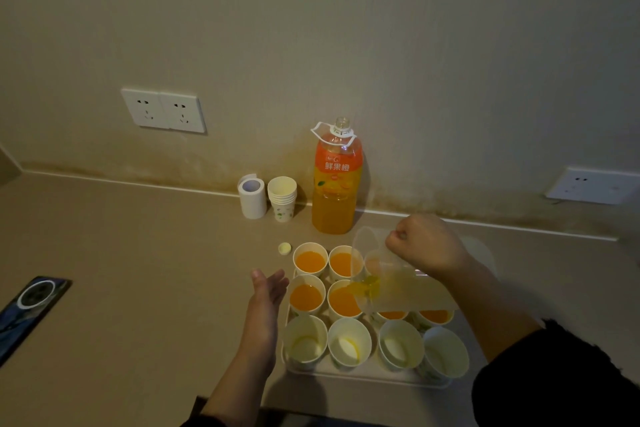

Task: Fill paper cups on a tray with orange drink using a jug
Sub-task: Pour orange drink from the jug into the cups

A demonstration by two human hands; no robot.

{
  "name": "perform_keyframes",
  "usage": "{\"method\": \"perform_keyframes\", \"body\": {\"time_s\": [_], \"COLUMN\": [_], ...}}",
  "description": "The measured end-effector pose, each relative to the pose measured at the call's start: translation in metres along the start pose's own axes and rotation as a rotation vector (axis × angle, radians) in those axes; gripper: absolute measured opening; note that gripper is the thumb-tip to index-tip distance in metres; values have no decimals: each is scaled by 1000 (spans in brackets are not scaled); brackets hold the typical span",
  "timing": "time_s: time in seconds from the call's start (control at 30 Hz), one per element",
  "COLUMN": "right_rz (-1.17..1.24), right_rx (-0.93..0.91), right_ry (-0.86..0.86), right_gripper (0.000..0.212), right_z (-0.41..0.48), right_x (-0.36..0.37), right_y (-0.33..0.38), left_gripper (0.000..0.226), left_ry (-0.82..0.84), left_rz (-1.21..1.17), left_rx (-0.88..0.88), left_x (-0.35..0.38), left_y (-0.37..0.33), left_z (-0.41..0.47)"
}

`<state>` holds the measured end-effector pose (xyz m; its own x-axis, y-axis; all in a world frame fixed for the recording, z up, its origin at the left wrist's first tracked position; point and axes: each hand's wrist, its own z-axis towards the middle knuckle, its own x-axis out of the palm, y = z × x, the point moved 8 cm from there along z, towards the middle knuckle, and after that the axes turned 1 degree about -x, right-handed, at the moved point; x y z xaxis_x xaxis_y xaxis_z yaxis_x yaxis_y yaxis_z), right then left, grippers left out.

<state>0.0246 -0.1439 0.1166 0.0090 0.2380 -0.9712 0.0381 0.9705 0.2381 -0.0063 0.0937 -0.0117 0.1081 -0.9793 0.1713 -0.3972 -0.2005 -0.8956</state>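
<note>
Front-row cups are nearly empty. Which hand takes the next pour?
Right, probably. The right hand grips the tilted jug above the tray; the left hand lies open beside the tray's left edge, holding nothing.

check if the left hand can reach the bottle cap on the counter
Probably yes. The left hand is open and empty beside the tray, and the bottle cap lies on bare counter just past its fingertips, with nothing between them. The right hand holds the jug off to the side.
</note>
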Motion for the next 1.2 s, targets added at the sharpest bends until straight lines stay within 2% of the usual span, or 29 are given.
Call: {"method": "perform_keyframes", "body": {"time_s": [0.5,0.77,1.2], "right_rz": [150,205,153], "right_rx": [61,21,-114], "right_ry": [4,-16,39], "right_gripper": [43,40,43], "right_z": [-4,5,22], "right_x": [-23,-25,-1], "right_y": [-16,-3,50], "left_gripper": [67,67,75], "left_ry": [62,-63,10], "left_rz": [-15,71,26], "left_rx": [-17,18,-168], "left_x": [14,-3,3], "left_y": [-2,0,14], "left_z": [8,13,15]}}
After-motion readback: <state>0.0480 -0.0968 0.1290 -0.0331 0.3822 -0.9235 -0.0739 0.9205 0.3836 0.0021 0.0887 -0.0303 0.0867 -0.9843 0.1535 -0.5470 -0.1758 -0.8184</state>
